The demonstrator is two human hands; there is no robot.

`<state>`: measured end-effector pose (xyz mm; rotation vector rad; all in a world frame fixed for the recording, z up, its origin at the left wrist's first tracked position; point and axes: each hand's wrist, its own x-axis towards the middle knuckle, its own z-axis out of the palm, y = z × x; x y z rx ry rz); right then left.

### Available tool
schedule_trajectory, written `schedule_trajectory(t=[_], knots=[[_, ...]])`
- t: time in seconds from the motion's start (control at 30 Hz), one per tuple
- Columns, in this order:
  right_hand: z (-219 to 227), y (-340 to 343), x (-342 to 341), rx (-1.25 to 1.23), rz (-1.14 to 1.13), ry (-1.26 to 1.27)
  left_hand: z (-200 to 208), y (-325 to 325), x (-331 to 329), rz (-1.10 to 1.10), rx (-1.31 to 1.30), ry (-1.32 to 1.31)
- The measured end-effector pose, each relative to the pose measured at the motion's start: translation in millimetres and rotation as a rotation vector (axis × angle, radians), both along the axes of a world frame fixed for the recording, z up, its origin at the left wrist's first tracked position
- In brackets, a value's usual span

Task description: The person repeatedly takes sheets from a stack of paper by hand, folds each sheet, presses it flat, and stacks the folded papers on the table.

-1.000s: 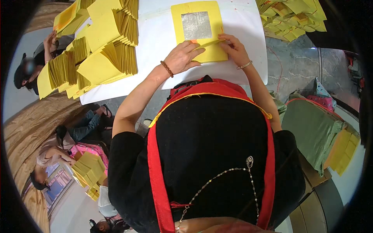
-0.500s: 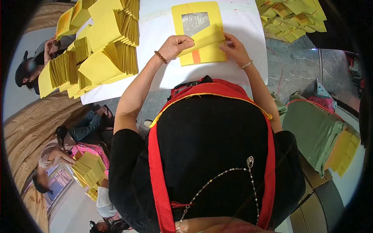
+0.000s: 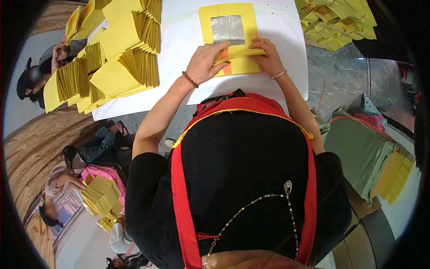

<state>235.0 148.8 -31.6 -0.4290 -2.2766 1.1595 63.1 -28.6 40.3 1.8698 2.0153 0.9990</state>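
In front of me on the white table lies a yellow paper sheet (image 3: 205,24) with a silver rectangle (image 3: 227,29) in its upper part. Across its lower part, a narrow folded yellow paper (image 3: 244,53) is held between my two hands. My left hand (image 3: 202,65) grips its left end, thumb below and fingers on top, the fingertips slightly blurred. At the other end, my right hand (image 3: 270,59) pinches the fold between thumb and fingers. An orange-red patch (image 3: 227,69) shows on the yellow paper below the fold.
Piles of folded yellow papers (image 3: 121,74) cover the table's left side. More yellow papers (image 3: 338,22) are heaped beyond its right edge. A green wrapped bundle (image 3: 358,150) stands on the right. Other people sit at the left, one near a yellow paper stack (image 3: 102,195).
The raised flap has come down toward me into a narrow fold. My left hand has shifted right with its fingers over the top, and my right hand's fingers now close over the other end.
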Motion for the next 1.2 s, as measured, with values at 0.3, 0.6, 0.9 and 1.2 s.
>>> schedule_trajectory(t=[0.3, 0.6, 0.9, 1.2], knots=[[10, -1, 0, -0.140, 0.048, -0.036, -17, -19, -14, 0.127, -0.072, -0.042], [5, -2, -5, 0.237, -0.047, -0.057, -4, -17, 0, 0.110, 0.125, 0.072], [26, -19, 0, -0.437, -0.361, 0.112, -5, -16, 9, 0.190, 0.272, -0.058], [63, -39, 8, -1.296, -0.183, 0.207, -18, -21, 29, 0.132, 0.147, 0.047]])
